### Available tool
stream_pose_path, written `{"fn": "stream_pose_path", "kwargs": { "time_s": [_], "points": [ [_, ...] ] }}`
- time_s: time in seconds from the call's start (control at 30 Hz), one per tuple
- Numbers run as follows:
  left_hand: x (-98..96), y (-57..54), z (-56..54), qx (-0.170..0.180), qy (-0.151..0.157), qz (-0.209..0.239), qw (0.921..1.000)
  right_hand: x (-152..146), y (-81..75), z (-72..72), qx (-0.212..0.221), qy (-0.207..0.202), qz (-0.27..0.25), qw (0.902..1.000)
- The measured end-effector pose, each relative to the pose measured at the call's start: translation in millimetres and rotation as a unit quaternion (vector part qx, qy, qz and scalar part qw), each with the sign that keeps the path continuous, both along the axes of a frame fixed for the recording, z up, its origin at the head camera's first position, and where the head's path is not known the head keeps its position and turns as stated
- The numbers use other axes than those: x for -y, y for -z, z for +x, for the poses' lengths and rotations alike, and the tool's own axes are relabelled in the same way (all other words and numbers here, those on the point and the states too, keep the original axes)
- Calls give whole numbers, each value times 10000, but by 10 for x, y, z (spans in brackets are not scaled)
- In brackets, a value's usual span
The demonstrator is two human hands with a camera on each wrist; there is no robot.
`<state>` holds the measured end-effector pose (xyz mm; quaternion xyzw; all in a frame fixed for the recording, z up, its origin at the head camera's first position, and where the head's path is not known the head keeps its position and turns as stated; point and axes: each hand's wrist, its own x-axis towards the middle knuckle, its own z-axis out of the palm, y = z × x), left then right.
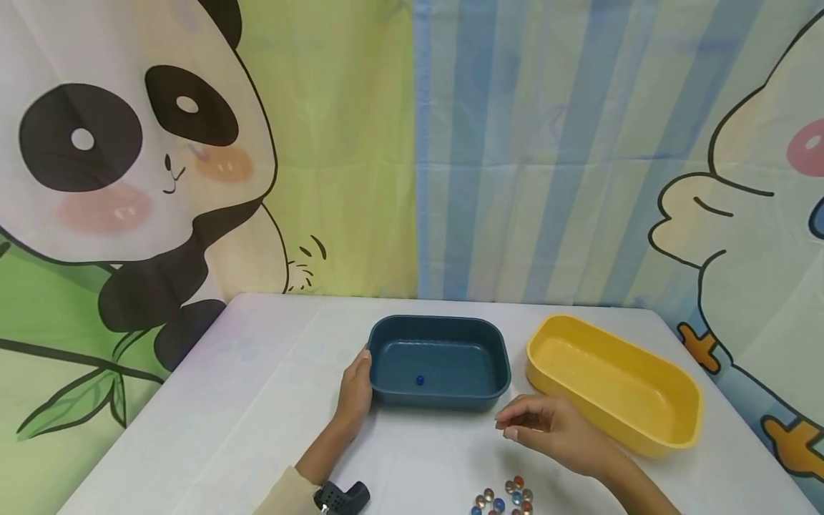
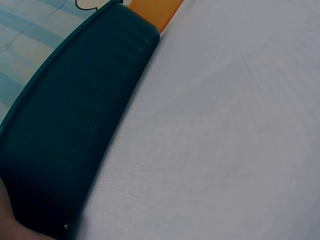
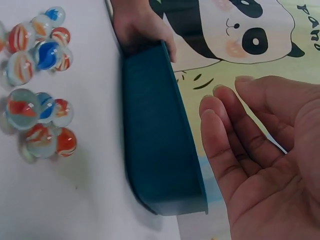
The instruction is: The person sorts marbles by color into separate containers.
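A dark teal plastic tub (image 1: 440, 402) stands mid-table with one small blue marble (image 1: 420, 380) on its floor. My left hand (image 1: 355, 390) grips the tub's left end, thumb at the rim; in the left wrist view only a bit of that hand (image 2: 15, 227) shows beside the tub wall (image 2: 75, 115). Off the tub's near right corner hovers my right hand (image 1: 556, 429), fingers bent loosely. Seen from the right wrist, a gap lies between thumb and fingertips (image 3: 212, 117), with nothing held. Several swirled glass marbles (image 1: 498, 505) lie on the table below this hand.
A yellow tub (image 1: 669, 440) sits at an angle to the right, partly behind my right hand. Both tubs rest on a white-covered table (image 1: 225, 429). Behind it hangs a curtain (image 1: 347, 143) printed with a panda and stripes. A dark band (image 1: 341, 497) circles my left wrist.
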<state>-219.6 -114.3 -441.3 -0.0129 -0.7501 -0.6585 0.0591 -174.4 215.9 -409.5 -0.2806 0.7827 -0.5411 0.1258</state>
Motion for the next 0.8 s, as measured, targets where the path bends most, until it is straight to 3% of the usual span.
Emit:
{"fn": "stream_pose_path", "kwargs": {
  "time_s": [0.23,0.4,0.67,0.8],
  "points": [
    [63,376,-226,-56,-72,5,10000,-79,101,86,584,-556,-132,9967],
    [63,379,-257,-184,-97,8,9998,-102,188,145,740,-1045,-136,9917],
    [86,331,-242,-56,1,28,10000,-150,250,195,694,-944,654,9910],
    [58,201,-151,-31,32,47,10000,-128,242,215,487,-1007,826,9903]
  ]
}}
